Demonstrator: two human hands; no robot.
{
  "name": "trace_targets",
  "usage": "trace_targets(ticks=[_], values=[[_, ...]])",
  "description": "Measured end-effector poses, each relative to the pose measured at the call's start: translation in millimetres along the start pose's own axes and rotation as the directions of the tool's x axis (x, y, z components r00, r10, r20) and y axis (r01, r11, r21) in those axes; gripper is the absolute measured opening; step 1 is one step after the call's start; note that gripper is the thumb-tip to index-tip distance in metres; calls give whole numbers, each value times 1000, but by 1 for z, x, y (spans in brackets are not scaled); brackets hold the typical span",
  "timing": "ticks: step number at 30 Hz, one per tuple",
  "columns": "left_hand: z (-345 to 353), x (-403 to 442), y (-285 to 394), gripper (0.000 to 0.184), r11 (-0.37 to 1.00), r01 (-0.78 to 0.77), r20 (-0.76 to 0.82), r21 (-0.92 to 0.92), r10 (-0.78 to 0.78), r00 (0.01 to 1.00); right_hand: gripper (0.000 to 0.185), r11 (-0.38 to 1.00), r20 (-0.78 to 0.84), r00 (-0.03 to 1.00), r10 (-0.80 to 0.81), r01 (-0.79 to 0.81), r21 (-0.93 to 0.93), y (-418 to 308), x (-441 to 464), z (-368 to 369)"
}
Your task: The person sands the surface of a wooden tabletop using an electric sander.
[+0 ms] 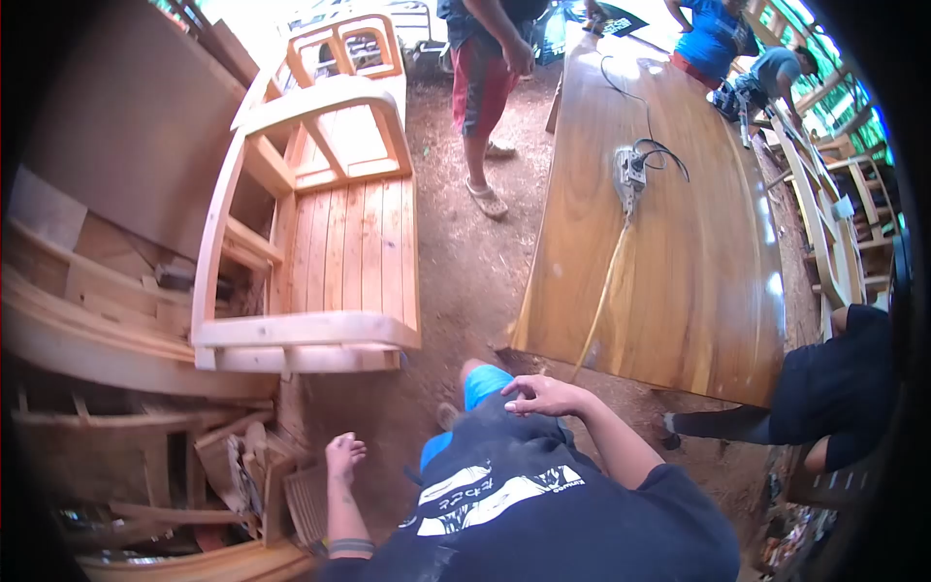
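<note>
My left hand [345, 456] hangs low at my left side, its fingers loosely bent and nothing visible in them. It is nearest the rounded end of a pale wooden bench [308, 328] with a slatted seat. In front of my dark shirt [524, 514], my right hand [545, 396] is raised with bent fingers apart, and I see nothing held. Beyond it stands a large polished wooden tabletop [679, 291]. A power outlet box [632, 170] with plugged-in black cords lies on the tabletop, and a yellowish cord [606, 291] runs from it toward the near edge.
A person in red shorts [475, 92] stands between bench and tabletop. Other people, one in a blue shirt [706, 44], are at the far right. A person in dark clothes [834, 378] is close on the right. Wooden frames [145, 359] fill the left side.
</note>
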State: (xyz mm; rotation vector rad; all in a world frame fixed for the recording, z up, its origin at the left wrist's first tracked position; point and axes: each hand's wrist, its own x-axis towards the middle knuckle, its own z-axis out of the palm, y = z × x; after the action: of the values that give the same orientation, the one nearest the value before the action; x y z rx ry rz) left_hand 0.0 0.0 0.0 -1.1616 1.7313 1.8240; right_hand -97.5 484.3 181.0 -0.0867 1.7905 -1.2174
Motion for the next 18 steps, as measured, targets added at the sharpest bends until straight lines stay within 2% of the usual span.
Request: trace_targets(ticks=[2, 3, 5, 6, 7, 9, 11, 12, 15, 16, 18], values=[[62, 9, 0, 26, 998, 3, 150, -55, 5, 989, 54, 1000, -115, 993, 7, -6, 7, 2, -8, -9], [-17, -3, 89, 27, 998, -36, 82, 53, 31, 996, 52, 986, -93, 991, -97, 108, 125, -41, 52, 24], [57, 13, 95, 27, 999, 5, 245, 33, -13, 969, 51, 984, -282, 943, -175, 181, -5, -30, 52, -8], [97, 20, 103, 27, 998, 28, 309, 52, -43, 950, 49, 984, -333, 928, -164, 176, 6, -25, 52, -29], [113, 31, 109, 28, 996, 10, 390, 88, -44, 920, 50, 982, -388, 909, -154, 183, 41, -22, 57, -40], [147, 46, 130, 30, 987, 70, 482, 148, -133, 866, 51, 967, -508, 851, -131, 223, 122, -17, 64, -64], [182, 55, 167, 32, 946, 57, 534, 318, -228, 814, 50, 946, -635, 772, -29, 227, 233, -17, 57, -84], [200, 52, 194, 33, 913, 30, 549, 406, -270, 791, 49, 929, -687, 727, 8, 248, 274, -17, 52, -92], [244, 78, 253, 36, 822, -162, 623, 546, -269, 734, 43, 894, -789, 609, 82, 306, 328, -15, 34, -121], [257, 95, 273, 38, 738, -284, 633, 612, -241, 736, 42, 880, -818, 566, 103, 331, 340, -9, 31, -125], [282, 129, 315, 39, 664, -354, 627, 659, -224, 746, 39, 862, -860, 483, 166, 352, 364, -2, 20, -128]])
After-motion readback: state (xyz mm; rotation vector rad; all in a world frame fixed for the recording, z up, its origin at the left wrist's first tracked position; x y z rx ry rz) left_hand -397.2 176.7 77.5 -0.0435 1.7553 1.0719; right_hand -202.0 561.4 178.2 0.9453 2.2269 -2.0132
